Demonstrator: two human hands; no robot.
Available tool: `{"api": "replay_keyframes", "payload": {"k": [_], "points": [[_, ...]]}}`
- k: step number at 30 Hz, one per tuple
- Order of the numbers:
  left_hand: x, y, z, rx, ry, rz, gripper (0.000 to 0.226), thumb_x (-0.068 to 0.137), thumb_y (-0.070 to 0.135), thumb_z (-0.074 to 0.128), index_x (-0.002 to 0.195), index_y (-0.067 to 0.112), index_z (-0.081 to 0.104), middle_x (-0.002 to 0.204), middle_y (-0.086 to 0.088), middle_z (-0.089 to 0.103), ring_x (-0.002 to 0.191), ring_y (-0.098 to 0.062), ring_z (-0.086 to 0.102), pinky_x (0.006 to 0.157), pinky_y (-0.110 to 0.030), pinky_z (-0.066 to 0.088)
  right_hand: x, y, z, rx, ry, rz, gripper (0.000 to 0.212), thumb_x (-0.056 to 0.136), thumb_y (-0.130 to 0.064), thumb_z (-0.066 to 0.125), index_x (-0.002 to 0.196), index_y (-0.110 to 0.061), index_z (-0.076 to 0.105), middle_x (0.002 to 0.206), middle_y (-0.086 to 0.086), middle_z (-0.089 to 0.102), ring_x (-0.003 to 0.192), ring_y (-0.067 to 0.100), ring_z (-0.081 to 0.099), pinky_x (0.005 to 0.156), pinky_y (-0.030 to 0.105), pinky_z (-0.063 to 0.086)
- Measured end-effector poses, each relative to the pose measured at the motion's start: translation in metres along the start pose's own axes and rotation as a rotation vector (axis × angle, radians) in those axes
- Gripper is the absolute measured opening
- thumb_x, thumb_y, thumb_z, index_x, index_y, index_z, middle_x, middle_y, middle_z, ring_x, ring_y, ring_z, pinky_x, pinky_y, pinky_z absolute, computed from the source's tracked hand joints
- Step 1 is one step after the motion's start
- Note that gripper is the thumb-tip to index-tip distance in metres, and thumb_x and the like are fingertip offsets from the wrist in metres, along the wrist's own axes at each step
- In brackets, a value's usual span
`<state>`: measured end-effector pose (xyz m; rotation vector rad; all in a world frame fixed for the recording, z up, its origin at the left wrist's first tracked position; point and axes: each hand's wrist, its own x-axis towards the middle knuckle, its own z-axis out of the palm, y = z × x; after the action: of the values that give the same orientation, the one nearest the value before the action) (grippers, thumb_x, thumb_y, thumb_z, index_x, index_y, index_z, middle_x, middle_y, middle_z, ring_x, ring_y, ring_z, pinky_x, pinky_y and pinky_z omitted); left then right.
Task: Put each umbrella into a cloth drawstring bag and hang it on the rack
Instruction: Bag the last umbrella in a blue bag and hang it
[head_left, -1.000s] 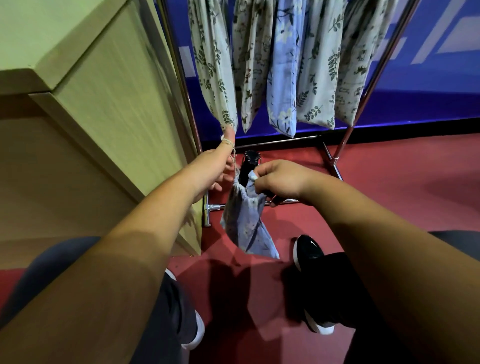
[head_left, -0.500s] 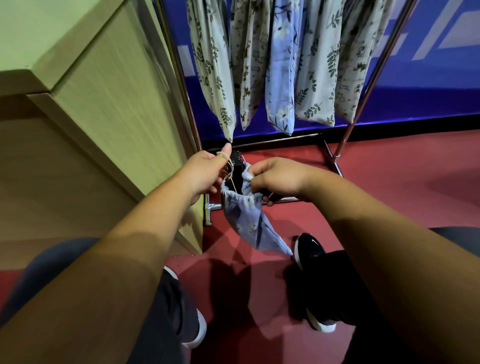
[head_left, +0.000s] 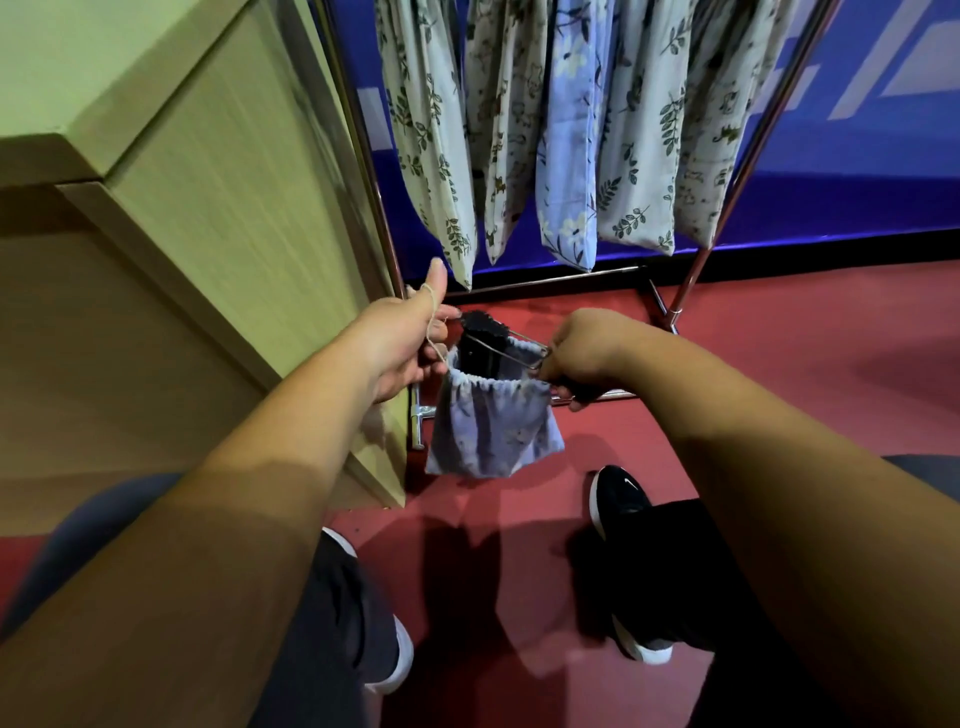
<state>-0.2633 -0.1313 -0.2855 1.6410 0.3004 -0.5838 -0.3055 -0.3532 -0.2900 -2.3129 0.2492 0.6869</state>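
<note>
A pale blue floral drawstring bag (head_left: 493, 426) hangs between my hands above the red floor. A black folded umbrella (head_left: 480, 338) stands inside it, its handle end poking out of the gathered mouth. My left hand (head_left: 410, 340) holds the cord on the left, with the string looped around its raised index finger. My right hand (head_left: 582, 353) grips the cord and the bag's rim on the right. The drawstring runs taut between both hands.
Several filled floral bags (head_left: 566, 156) hang from a chrome rack (head_left: 722, 208) against a blue wall. A pale wooden cabinet (head_left: 208, 208) stands close on the left. My two black shoes (head_left: 618, 499) rest on the red floor below.
My hands have moved apart, pulling the drawstring taut and gathering the bag's mouth around the umbrella. The bag now hangs spread wide rather than bunched and narrow.
</note>
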Motion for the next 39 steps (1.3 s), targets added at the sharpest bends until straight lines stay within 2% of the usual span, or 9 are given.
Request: {"api": "replay_keyframes", "payload": {"k": [3,6,12,18,22,28,32,35,39], "points": [[-0.01,0.001,0.005,0.066,-0.024,-0.067,0.088,0.081,0.092,0.05,0.115,0.011,0.061,0.056,0.012,0.038,0.049,-0.008,0.03,0.065,-0.031,0.048,0.001,0.001,-0.002,-0.023,0.124,-0.023,0.016,0.097,-0.008,0.069,0.089,0.006,0.073,0.076,0.025,0.067,0.069,0.039,0.073,0.076,0.052,0.067],[-0.018,0.001,0.007,0.121,-0.082,-0.044,0.087,0.07,0.094,0.056,0.109,0.017,0.058,0.06,0.009,0.037,0.051,-0.01,0.029,0.063,-0.03,0.048,0.0,0.001,-0.004,-0.038,0.226,-0.109,0.02,0.099,-0.012,0.067,0.082,-0.002,0.071,0.064,0.014,0.067,0.058,0.032,0.071,0.058,0.028,0.062],[-0.011,-0.005,0.006,0.203,-0.139,-0.001,0.084,0.062,0.099,0.058,0.105,0.027,0.056,0.058,0.007,0.034,0.05,-0.012,0.034,0.066,-0.032,0.047,-0.005,-0.003,0.002,0.279,0.031,-0.194,0.026,0.098,-0.023,0.078,0.085,-0.003,0.069,0.061,0.009,0.067,0.059,0.022,0.068,0.065,0.036,0.064],[-0.002,-0.017,0.002,0.293,-0.239,0.091,0.035,0.081,0.04,0.091,0.094,0.026,0.062,0.086,-0.005,0.066,0.069,-0.016,0.058,0.074,-0.036,0.053,-0.014,-0.005,0.007,0.366,-0.1,-0.194,0.016,0.097,-0.011,0.077,0.088,-0.002,0.068,0.063,0.011,0.067,0.053,0.015,0.066,0.051,0.022,0.055],[-0.001,-0.017,0.005,0.323,-0.215,0.133,0.029,0.078,0.002,0.085,0.086,0.02,0.064,0.085,-0.013,0.069,0.082,-0.026,0.065,0.078,-0.038,0.054,-0.011,-0.001,0.007,0.412,-0.163,-0.176,0.008,0.103,-0.001,0.066,0.098,0.004,0.071,0.068,0.009,0.07,0.061,0.014,0.069,0.06,0.023,0.059],[0.01,-0.023,0.002,0.477,-0.177,0.185,0.027,0.054,0.02,0.087,0.076,0.022,0.073,0.077,-0.008,0.072,0.079,-0.025,0.07,0.082,-0.046,0.06,-0.005,-0.001,0.003,0.226,-0.026,-0.175,0.009,0.099,0.005,0.066,0.101,0.005,0.075,0.081,0.02,0.07,0.068,0.021,0.069,0.067,0.03,0.063],[0.017,-0.022,-0.001,0.466,-0.206,0.213,0.048,0.051,0.056,0.098,0.074,0.022,0.073,0.076,0.001,0.071,0.077,-0.016,0.062,0.083,-0.037,0.047,-0.003,-0.003,-0.001,0.004,0.121,-0.211,0.011,0.096,-0.006,0.073,0.089,-0.01,0.08,0.075,0.014,0.078,0.061,0.014,0.071,0.068,0.024,0.064],[0.018,-0.022,-0.001,0.464,-0.184,0.233,0.065,0.053,0.063,0.096,0.087,0.01,0.076,0.078,0.008,0.075,0.075,-0.009,0.064,0.081,-0.032,0.048,-0.002,-0.003,-0.004,0.115,0.174,-0.236,0.009,0.094,0.001,0.072,0.09,-0.002,0.079,0.076,0.018,0.078,0.062,0.018,0.073,0.072,0.033,0.067],[0.019,-0.023,0.004,0.463,-0.134,0.304,0.052,0.069,0.061,0.091,0.09,0.015,0.078,0.093,0.019,0.079,0.092,0.005,0.07,0.096,-0.026,0.051,-0.005,-0.005,-0.006,0.213,0.204,-0.27,0.01,0.101,-0.003,0.07,0.094,0.002,0.074,0.074,0.013,0.076,0.059,0.013,0.072,0.064,0.028,0.065]]}}
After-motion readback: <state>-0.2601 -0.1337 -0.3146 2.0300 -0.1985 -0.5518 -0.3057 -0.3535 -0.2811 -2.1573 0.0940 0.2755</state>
